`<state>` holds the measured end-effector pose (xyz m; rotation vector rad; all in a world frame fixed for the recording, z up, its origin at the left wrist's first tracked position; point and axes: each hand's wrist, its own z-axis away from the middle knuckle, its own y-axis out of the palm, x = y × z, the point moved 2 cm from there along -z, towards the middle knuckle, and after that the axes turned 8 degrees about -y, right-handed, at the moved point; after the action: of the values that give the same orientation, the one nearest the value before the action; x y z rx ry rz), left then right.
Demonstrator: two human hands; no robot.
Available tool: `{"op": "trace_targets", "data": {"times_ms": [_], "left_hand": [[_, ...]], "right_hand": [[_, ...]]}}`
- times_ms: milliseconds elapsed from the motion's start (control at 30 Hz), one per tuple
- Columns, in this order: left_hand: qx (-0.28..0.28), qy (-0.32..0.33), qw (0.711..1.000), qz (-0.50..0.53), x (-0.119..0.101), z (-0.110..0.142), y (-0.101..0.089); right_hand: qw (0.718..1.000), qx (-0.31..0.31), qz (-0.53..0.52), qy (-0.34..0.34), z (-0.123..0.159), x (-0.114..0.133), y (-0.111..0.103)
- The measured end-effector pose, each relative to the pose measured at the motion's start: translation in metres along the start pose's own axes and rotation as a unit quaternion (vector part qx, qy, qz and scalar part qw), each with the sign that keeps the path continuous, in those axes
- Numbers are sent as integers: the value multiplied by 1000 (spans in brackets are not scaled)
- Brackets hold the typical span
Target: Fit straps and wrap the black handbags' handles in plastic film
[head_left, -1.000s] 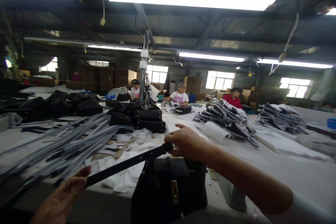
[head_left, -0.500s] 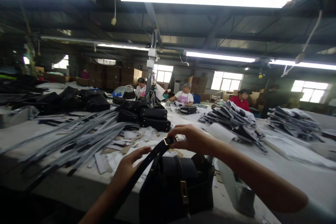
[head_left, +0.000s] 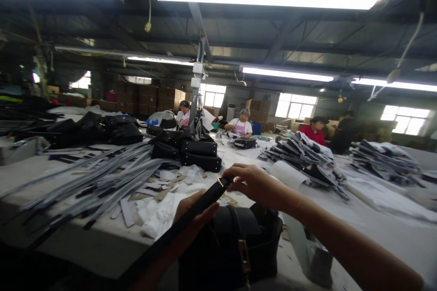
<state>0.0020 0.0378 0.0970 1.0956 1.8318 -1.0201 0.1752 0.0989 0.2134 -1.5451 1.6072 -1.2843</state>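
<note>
A black handbag (head_left: 259, 254) with a gold clasp (head_left: 244, 257) on its front flap stands at the table's near edge, below my hands. Its black shoulder strap (head_left: 177, 232) runs up from the lower left to a gold buckle (head_left: 221, 182). My right hand (head_left: 251, 184) pinches the strap's upper end, right beside the buckle. Lower down, my left hand (head_left: 198, 213) is closed around the strap, which crosses over the palm and hides part of it. The bag's left side is dark and partly behind the left arm.
Grey-wrapped straps (head_left: 119, 182) and paper scraps (head_left: 160, 213) cover the table at left. Black bags (head_left: 201, 154) are stacked behind. Piles of black-and-white pieces (head_left: 303, 159) lie at right, near a grey metal fixture (head_left: 316, 259). Several co-workers, one in a purple apron (head_left: 239, 129), sit across.
My left hand has moved right and closed around the strap, which is now drawn straighter. My right hand stays at the buckle, shifted slightly right.
</note>
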Motion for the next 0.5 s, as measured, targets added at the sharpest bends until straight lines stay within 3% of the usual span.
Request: {"op": "trace_targets", "data": {"times_ms": [133, 300, 367, 500], "left_hand": [[8, -3, 1000, -8, 12, 18, -9], [-36, 9, 996, -82, 16, 26, -14], [-31, 21, 994, -101, 14, 25, -12], [-15, 45, 993, -105, 10, 20, -2]], "right_hand": [[999, 24, 47, 8, 8, -8, 9], [986, 81, 124, 69, 19, -17, 13], [987, 71, 137, 37, 18, -9, 11], [986, 67, 121, -94, 1, 31, 23]]}}
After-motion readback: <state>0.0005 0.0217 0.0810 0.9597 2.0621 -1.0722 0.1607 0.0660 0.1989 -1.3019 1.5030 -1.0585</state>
